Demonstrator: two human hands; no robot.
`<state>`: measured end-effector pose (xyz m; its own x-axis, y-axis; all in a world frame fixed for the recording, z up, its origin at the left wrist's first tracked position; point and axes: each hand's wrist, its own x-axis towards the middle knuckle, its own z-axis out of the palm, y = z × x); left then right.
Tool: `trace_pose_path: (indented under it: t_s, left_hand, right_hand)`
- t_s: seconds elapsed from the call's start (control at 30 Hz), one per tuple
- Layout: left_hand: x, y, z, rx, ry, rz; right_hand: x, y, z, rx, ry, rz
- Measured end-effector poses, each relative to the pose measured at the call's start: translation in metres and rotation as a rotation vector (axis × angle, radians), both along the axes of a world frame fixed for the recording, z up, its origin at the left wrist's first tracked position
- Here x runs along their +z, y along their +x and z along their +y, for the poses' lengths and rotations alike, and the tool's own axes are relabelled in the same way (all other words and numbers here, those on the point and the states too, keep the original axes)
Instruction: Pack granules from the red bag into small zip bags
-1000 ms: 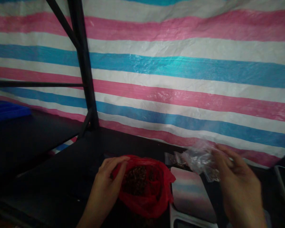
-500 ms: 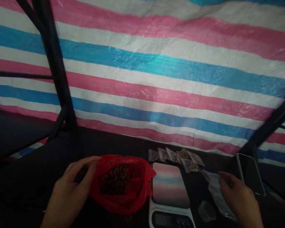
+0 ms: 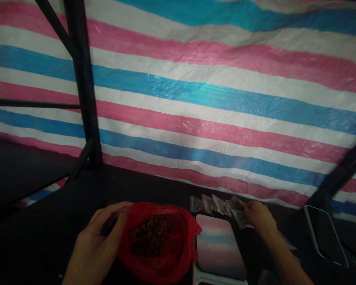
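On my remote feed the largest item is a striped tarpaulin (image 3: 213, 99) in pink, white and blue, hung behind the work area. A black metal frame upright (image 3: 83, 87) stands at the rear edge of a dark bench (image 3: 154, 184), left of centre, and a second black strut (image 3: 341, 170) enters at right.

At the bench's front edge, left of centre, sits a red plastic bag (image 3: 163, 269) with its mouth spread open. It contains coarse dark brown material (image 3: 156, 235), which I cannot identify from here. The left hand (image 3: 102, 233) is curled over the bag's left rim, a hold I assess as keeping the mouth open and the bag steady.

Just right of the bag lies the mirror-like platform of a weighing scale (image 3: 219, 247); its display is out of view. A dark smartphone (image 3: 324, 235) lies well to the right, clear of the work.

Along the platform's rear edge runs a row of small clear zip bags (image 3: 210, 204), with dark contents visible. The right hand (image 3: 259, 217) is narrowed to a pinch at the row's right end, its fingertips (image 3: 247, 209) gripping one small bag (image 3: 240, 218). Only the platform lies between the hands.
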<state>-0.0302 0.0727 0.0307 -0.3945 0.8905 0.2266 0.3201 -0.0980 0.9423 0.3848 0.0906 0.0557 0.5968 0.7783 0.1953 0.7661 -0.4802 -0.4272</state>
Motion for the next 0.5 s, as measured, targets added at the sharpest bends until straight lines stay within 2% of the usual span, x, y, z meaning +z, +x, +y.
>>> trace_pose_path:
  t_s: [0.07, 0.13, 0.2, 0.23, 0.27, 0.37, 0.43, 0.5]
  left_hand:
    - [-0.002, 0.001, -0.001, 0.005, 0.033, -0.016]
    - [-0.003, 0.007, -0.003, -0.053, 0.073, -0.039]
    - [-0.003, 0.021, -0.009, -0.187, 0.110, -0.114]
    - [-0.002, 0.030, -0.013, -0.279, 0.090, -0.159]
    - [0.000, 0.040, -0.017, -0.372, 0.067, -0.213]
    - [0.005, 0.069, -0.028, -0.635, 0.027, -0.395]
    - [0.007, 0.079, -0.031, -0.679, 0.050, -0.519]
    - [0.006, 0.079, -0.030, -0.677, 0.059, -0.583]
  right_hand:
    - [0.017, -0.002, -0.007, -0.033, 0.038, 0.036]
    - [0.036, -0.014, -0.021, -0.033, 0.113, 0.083]
    - [0.049, -0.042, -0.037, 0.001, 0.215, 0.177]
    - [0.052, -0.062, -0.045, 0.030, 0.344, 0.342]
    - [0.052, -0.085, -0.053, 0.110, 0.432, 0.503]
    - [0.037, -0.159, -0.068, 0.475, 0.398, 0.830]
    - [0.024, -0.196, -0.070, 0.618, 0.303, 0.991]
    - [0.012, -0.215, -0.068, 0.673, 0.262, 1.078]
